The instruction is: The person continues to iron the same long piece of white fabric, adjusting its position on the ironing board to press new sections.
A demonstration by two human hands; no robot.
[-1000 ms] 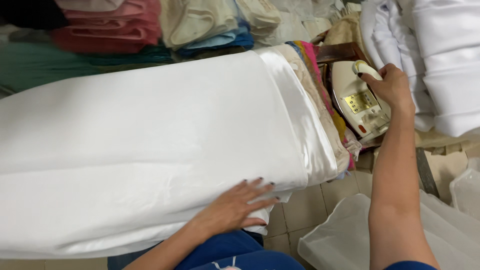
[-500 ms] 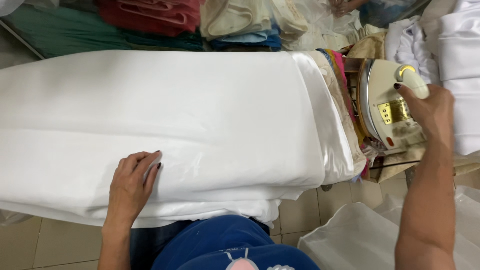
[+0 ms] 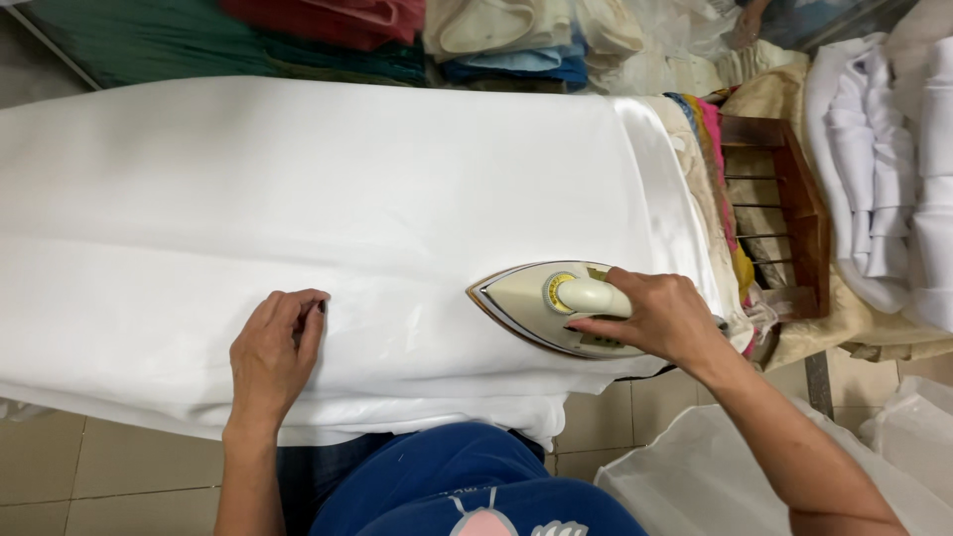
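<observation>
A large white cloth (image 3: 328,189) lies spread over an ironing board. My right hand (image 3: 660,320) grips the handle of a cream-coloured iron (image 3: 541,303), which rests flat on the cloth near its right end with the tip pointing left. My left hand (image 3: 273,352) lies palm down on the cloth near the front edge, fingers together and slightly curled, holding nothing.
A brown wooden rack (image 3: 784,213) stands at the board's right end. Folded white cloth (image 3: 893,169) is stacked at the far right. Piles of folded coloured fabric (image 3: 328,30) line the back. A pale bag (image 3: 715,486) lies on the tiled floor (image 3: 109,467) at lower right.
My right hand has carried the iron from the rack at the right onto the cloth. My left hand has slid left along the front of the cloth.
</observation>
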